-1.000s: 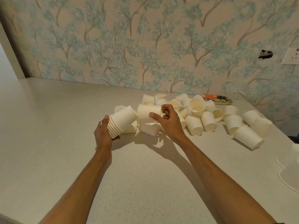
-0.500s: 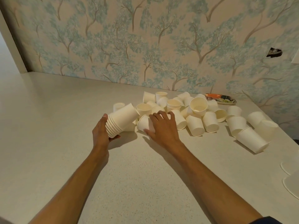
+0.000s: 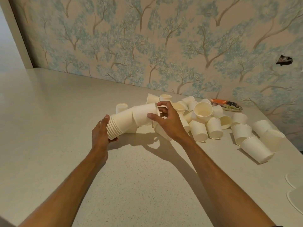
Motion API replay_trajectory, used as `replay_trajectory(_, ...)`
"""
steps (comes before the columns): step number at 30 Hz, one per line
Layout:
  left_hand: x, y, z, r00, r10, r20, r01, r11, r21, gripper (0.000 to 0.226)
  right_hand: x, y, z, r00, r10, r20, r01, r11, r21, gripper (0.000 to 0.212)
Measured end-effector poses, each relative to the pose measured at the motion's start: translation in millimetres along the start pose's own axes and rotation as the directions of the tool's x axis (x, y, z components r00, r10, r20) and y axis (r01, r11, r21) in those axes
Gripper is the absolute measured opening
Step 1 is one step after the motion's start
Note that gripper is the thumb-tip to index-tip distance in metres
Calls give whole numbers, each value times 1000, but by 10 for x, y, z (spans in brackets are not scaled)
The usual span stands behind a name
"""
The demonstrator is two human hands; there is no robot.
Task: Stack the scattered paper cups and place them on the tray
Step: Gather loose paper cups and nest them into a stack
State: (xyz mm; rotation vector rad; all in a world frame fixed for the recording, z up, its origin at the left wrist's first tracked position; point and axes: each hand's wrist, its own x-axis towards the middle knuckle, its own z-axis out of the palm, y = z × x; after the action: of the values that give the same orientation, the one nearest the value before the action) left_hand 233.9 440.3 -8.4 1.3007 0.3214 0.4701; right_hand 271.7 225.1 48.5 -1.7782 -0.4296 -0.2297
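My left hand [image 3: 100, 133] grips the rim end of a stack of white paper cups [image 3: 120, 125] held sideways above the counter. My right hand [image 3: 165, 121] pinches a single paper cup [image 3: 144, 113] by its rim, its base end touching the stack's far end at an angle. Behind and to the right, several loose paper cups [image 3: 203, 122] lie scattered, some upright, some tipped over. A patterned tray [image 3: 227, 105] sits at the back by the wall.
The pale speckled counter [image 3: 65, 153] meets a wallpapered wall at the back. More cups lie near the right edge [image 3: 255, 148]. White round lids or plates [image 3: 295, 199] show at the far right edge. One cup [image 3: 121, 107] stands alone behind the stack.
My right hand picked a cup from the pile and lifted it to the far end of the stack. My left hand kept holding the stack, shifted slightly.
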Motion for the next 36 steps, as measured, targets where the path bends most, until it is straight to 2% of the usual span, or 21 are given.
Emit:
replay_trajectory(3,-33,-7,20,998,0,61,-1,1000,19,41,23,-24,189,993,-24,117,31,998,-54,44)
replay_trajectory(5,-35,19,9,998,-27,48,28,1000,-12,30,39,-5,313,982,-21,185,31,998,-52,35)
replay_trajectory(7,4,47,-32,999,-53,-9,53,997,-54,29,74,65,406,990,10,142,-8,1000,-15,38)
replay_trajectory(9,56,50,-78,996,-51,-69,47,997,-60,37,135,204,472,997,13,82,-1,989,-145,37)
replay_trajectory(10,77,41,-98,995,-46,-93,41,997,-59,39,160,272,501,994,-10,107,42,953,-299,39)
replay_trajectory(12,111,30,-136,991,-45,-124,38,998,-59,39,184,376,594,969,-59,238,199,758,-622,52)
replay_trajectory(14,138,17,-164,987,-53,-151,46,998,-49,38,181,439,699,935,-125,332,343,561,-753,61)
replay_trajectory(15,159,13,-185,985,-54,-167,47,998,-48,39,183,471,752,927,-171,333,372,536,-758,60)
replay_trajectory(16,183,10,-204,982,-54,-179,46,998,-49,40,187,497,793,924,-223,310,382,547,-745,58)
replay_trajectory(18,187,-1,-205,980,-70,-184,62,997,-47,42,163,517,781,933,-263,245,359,636,-683,57)
replay_trajectory(21,182,-4,-216,977,-88,-195,78,995,-60,46,194,461,638,979,-179,101,205,867,-455,56)
replay_trajectory(23,194,-3,-228,975,-101,-199,88,994,-71,45,241,411,529,994,-112,-13,105,961,-257,48)
replay_trajectory(26,190,7,-225,976,-105,-192,94,993,-68,39,272,299,395,993,-16,-117,17,1000,10,40)
replay_trajectory(28,168,11,-189,981,-98,-169,91,994,-53,31,278,197,351,991,19,-132,-5,995,99,38)
replay_trajectory(31,128,18,-129,990,-84,-111,79,996,-52,26,247,86,398,998,-9,-66,12,999,46,44)
replay_trajectory(34,90,0,-77,997,-69,-34,68,997,-32,35,176,69,482,982,-74,174,110,971,-212,56)
replay_trajectory(36,71,-16,-58,998,-68,4,68,998,-18,38,129,59,453,946,-28,324,127,948,-291,60)
